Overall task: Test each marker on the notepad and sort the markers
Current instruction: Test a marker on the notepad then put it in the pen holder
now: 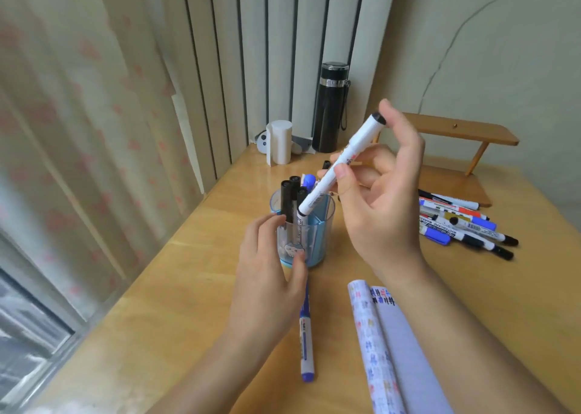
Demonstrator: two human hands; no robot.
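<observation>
My right hand [380, 193] grips a white marker with a black cap [341, 162], tilted, its lower end just over the rim of a clear blue pen cup [317, 224]. Several black-capped markers and one blue-capped marker [290, 193] stand in the cup. My left hand [270, 272] wraps the cup's near side. A blue marker [305, 335] lies on the table below the left hand. The notepad [399, 350] lies at the lower right with marks on its page. A pile of several markers [465, 224] rests at the right.
A black flask [330, 108] and a white paper roll [279, 143] stand at the table's back edge. A small wooden shelf [456, 133] sits at the back right. A curtain and window run along the left. The wooden table [188, 287] extends leftward.
</observation>
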